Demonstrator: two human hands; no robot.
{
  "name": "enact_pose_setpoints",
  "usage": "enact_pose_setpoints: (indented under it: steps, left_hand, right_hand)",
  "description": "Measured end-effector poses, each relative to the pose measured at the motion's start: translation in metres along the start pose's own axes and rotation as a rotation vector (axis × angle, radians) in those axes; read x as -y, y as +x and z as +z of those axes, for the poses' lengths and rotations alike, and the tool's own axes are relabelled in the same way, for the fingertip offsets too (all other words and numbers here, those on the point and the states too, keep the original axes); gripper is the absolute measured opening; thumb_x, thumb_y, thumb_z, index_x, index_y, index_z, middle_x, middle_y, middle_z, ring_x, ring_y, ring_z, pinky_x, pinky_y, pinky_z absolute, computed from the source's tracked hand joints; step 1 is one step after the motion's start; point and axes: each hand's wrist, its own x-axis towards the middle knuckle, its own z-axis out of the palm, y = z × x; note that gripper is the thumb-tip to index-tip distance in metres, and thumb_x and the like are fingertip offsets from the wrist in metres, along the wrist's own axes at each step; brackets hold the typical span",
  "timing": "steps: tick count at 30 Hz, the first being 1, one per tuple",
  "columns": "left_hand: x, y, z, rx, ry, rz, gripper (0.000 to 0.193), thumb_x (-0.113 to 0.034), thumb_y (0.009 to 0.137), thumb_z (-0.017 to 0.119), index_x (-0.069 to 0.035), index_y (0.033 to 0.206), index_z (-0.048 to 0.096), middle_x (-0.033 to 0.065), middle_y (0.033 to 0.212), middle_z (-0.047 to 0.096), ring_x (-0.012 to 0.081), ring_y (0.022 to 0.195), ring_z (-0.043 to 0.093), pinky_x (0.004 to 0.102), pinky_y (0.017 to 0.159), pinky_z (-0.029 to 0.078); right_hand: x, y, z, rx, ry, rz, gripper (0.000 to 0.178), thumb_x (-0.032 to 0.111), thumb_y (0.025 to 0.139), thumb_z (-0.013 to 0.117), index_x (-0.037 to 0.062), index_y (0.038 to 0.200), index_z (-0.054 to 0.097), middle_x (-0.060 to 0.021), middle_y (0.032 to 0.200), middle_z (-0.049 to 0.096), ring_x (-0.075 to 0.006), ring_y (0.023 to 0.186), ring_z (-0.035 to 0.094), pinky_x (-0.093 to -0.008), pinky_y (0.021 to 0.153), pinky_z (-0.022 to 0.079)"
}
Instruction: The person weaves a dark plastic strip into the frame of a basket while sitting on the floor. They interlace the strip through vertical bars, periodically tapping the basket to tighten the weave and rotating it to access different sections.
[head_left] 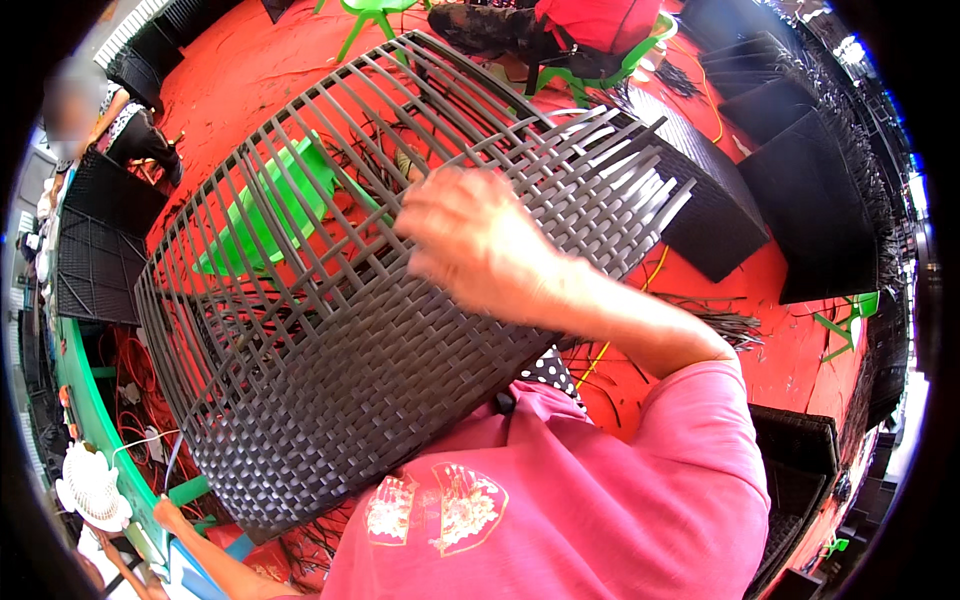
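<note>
A large dark-grey woven wicker panel [360, 370] lies tilted in front of me. Its near part is tightly woven, while the far left part has bare, spaced strands with gaps. My right hand [470, 235] is over the panel, at the border between the weave and the bare strands. Its fingers are curled and smeared by motion, so whether they hold a strand does not show. Beyond the panel's lower left edge, my left hand [172, 516] is closed at the end of a thin greyish strip [173, 460] that runs up beside the panel.
A green plastic chair [265, 215] shows through the bare strands. Cut strips [720, 325] litter the red floor [230, 85]. Black wicker pieces [810, 190] stand right and left. A white fan [92, 487] is at lower left. Another person [140, 120] is at far left.
</note>
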Motion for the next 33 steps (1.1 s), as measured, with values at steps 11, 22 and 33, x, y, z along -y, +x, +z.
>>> enact_pose_setpoints:
  steps: [11, 22, 33]
  left_hand:
    - [0.022, -0.006, -0.015, 0.060, -0.329, 0.324, 0.019, -0.015, 0.084, 0.053, -0.002, 0.073, 0.060, 0.0129, 0.066, 0.058, 0.0264, 0.058, 0.054, 0.0392, 0.056, 0.041]
    - [-0.210, -0.034, -0.101, 0.466, -1.042, 0.236, 0.044, -0.005, 0.089, 0.043, 0.000, 0.133, 0.040, 0.0114, 0.133, 0.046, 0.0203, 0.120, 0.045, 0.0302, 0.101, 0.032]
    - [-0.255, -0.056, -0.183, 0.780, -1.766, 0.116, 0.024, -0.028, 0.090, 0.058, -0.005, 0.097, 0.061, -0.0007, 0.092, 0.063, 0.0098, 0.085, 0.056, 0.0263, 0.079, 0.043]
  right_hand:
    - [-0.271, 0.004, -0.082, 0.445, 0.139, 0.557, 0.030, 0.026, 0.085, 0.054, 0.0005, 0.099, 0.062, -0.0087, 0.087, 0.063, -0.0166, 0.078, 0.058, -0.0321, 0.076, 0.045]
    - [-0.274, 0.013, -0.085, 0.815, 0.415, 0.748, 0.030, 0.031, 0.077, 0.068, 0.0031, 0.090, 0.070, 0.0006, 0.079, 0.063, -0.0103, 0.082, 0.055, -0.0270, 0.079, 0.041]
    - [-0.288, 0.007, -0.160, 0.793, 0.151, 0.728, 0.019, 0.017, 0.072, 0.065, 0.0002, 0.081, 0.067, -0.0030, 0.067, 0.063, -0.0127, 0.062, 0.058, -0.0272, 0.060, 0.046]
